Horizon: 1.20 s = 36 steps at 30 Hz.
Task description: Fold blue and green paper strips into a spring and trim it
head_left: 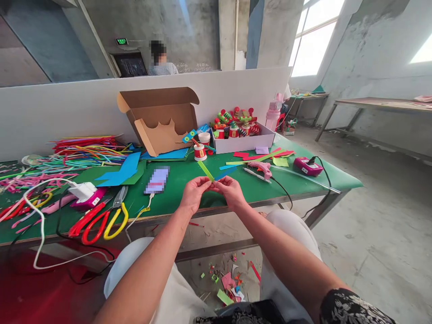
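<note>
Both hands meet over the front edge of the green table. My left hand (196, 192) pinches the near end of a light green paper strip (204, 169), which slants up to the left. My right hand (230, 190) pinches a blue paper strip (227, 173) that points up to the right. The two strips come together at my fingertips in a V; whether they are joined there I cannot tell. Just beyond stands a small red and white paper cup figure (200, 152) with a blue head and coiled arms.
A pink glue gun (261, 168) lies right of my hands beside a white pen (256, 175). Left are a phone (157, 180), scissors (116, 211) and pipe cleaners (91, 150). Behind stand an open cardboard box (162, 105) and a white box (243, 144) of cup figures. Cables hang over the edge.
</note>
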Motion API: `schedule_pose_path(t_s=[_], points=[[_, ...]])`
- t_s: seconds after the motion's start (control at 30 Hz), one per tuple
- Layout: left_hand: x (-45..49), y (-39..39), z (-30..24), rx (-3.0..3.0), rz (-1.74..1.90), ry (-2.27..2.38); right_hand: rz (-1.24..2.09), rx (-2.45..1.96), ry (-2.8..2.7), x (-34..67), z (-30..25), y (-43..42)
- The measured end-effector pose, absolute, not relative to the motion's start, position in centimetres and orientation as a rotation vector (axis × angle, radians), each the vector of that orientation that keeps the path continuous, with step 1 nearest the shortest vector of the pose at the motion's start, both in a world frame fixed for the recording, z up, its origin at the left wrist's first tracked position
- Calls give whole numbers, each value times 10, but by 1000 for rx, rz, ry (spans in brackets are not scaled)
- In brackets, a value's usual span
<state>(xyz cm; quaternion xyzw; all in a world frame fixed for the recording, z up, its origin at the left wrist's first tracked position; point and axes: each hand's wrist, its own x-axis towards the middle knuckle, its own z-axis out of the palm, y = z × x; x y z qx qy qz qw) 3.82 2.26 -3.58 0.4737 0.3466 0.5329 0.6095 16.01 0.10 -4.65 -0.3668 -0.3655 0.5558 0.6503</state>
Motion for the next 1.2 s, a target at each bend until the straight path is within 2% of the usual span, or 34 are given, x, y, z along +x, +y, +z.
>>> schedule_pose_path(t_s=[1.2], points=[[32,29,-44,1097,1252,890,1218,-855,-782,152,-49,-1]])
